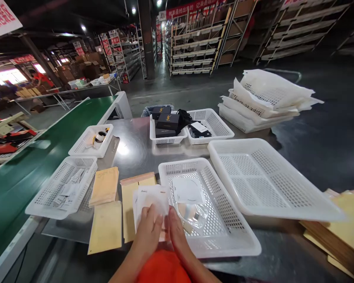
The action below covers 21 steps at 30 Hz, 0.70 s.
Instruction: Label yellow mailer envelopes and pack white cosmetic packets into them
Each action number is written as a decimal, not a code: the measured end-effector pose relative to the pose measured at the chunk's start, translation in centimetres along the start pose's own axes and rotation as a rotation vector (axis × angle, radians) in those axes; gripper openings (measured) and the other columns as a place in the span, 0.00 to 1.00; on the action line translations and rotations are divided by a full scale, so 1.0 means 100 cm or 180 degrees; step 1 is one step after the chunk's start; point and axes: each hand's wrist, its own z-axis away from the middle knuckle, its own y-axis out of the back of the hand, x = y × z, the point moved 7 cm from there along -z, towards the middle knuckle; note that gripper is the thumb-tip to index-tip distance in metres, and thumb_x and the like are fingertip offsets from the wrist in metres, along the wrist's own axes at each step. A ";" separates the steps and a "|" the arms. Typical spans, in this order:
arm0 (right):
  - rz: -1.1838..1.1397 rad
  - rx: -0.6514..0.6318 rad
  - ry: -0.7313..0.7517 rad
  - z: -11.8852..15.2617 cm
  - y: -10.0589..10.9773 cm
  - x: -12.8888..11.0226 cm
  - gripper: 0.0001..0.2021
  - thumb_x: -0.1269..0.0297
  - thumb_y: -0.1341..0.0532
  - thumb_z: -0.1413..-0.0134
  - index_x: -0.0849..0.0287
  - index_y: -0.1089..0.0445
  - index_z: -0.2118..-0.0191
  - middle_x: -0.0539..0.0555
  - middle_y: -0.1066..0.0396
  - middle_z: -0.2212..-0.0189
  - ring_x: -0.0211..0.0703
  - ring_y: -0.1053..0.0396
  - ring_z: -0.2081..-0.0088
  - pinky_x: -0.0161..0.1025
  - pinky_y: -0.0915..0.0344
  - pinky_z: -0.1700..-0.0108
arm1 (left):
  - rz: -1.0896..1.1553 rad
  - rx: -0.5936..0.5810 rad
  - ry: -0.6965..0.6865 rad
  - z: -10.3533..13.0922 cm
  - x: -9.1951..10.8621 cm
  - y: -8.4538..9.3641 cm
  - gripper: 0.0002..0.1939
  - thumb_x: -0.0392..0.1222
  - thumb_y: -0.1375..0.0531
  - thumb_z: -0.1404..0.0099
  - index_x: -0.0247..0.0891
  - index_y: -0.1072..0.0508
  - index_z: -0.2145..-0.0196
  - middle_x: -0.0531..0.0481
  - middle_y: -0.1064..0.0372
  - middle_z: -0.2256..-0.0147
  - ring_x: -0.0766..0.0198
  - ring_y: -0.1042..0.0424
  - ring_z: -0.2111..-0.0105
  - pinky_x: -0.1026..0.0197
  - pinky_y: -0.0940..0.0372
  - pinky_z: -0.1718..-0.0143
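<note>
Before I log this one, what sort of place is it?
Most likely a warehouse packing station: tall storage racks, a green conveyor belt, and padded mailers beside white baskets on a steel table.

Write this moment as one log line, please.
left hand: holds white packet | right hand: on packet | beside: white basket, yellow envelopes

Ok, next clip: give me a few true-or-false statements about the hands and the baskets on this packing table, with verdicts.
1. Both hands, left hand and right hand, hold a white packet. True.
2. The large basket on the right is full of black boxes. False: it holds nothing; the black boxes sit in a small far basket.
3. Yellow padded envelopes lie on the table left of the hands. True.
4. The conveyor belt is red. False: it is green.
5. The near basket holds a clear bagged item. True.
</note>
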 end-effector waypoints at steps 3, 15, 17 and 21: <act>-0.0279 -0.0251 -0.0046 0.000 0.004 0.000 0.22 0.45 0.39 0.46 0.54 0.33 0.52 0.56 0.27 0.54 0.52 0.31 0.50 0.47 0.33 0.46 | 0.0090 0.0202 -0.0155 -0.003 -0.004 0.020 0.25 0.56 0.47 0.36 0.35 0.27 0.50 0.36 0.33 0.52 0.50 0.29 0.54 0.50 0.33 0.51; -0.0630 -0.0643 -0.0625 -0.004 0.005 0.026 0.22 0.54 0.31 0.56 0.56 0.35 0.56 0.54 0.25 0.61 0.49 0.27 0.60 0.44 0.30 0.59 | 0.2974 0.0172 0.1263 0.001 -0.080 0.029 0.26 0.45 0.29 0.49 0.34 0.28 0.53 0.37 0.23 0.56 0.44 0.28 0.49 0.46 0.31 0.48; -0.0502 -0.0672 -0.0632 -0.002 0.006 0.030 0.25 0.56 0.31 0.57 0.55 0.36 0.52 0.54 0.25 0.59 0.51 0.28 0.57 0.45 0.30 0.59 | 0.3078 0.0209 0.1275 0.003 -0.081 0.026 0.25 0.41 0.29 0.49 0.35 0.27 0.53 0.39 0.22 0.58 0.46 0.26 0.51 0.48 0.30 0.49; -0.0242 -0.0690 -0.0619 0.000 0.005 0.031 0.26 0.58 0.35 0.54 0.55 0.39 0.49 0.54 0.26 0.59 0.49 0.27 0.59 0.43 0.29 0.61 | 0.3315 0.0239 0.1414 0.004 -0.084 0.025 0.25 0.37 0.28 0.52 0.36 0.26 0.54 0.41 0.21 0.60 0.47 0.25 0.53 0.47 0.30 0.49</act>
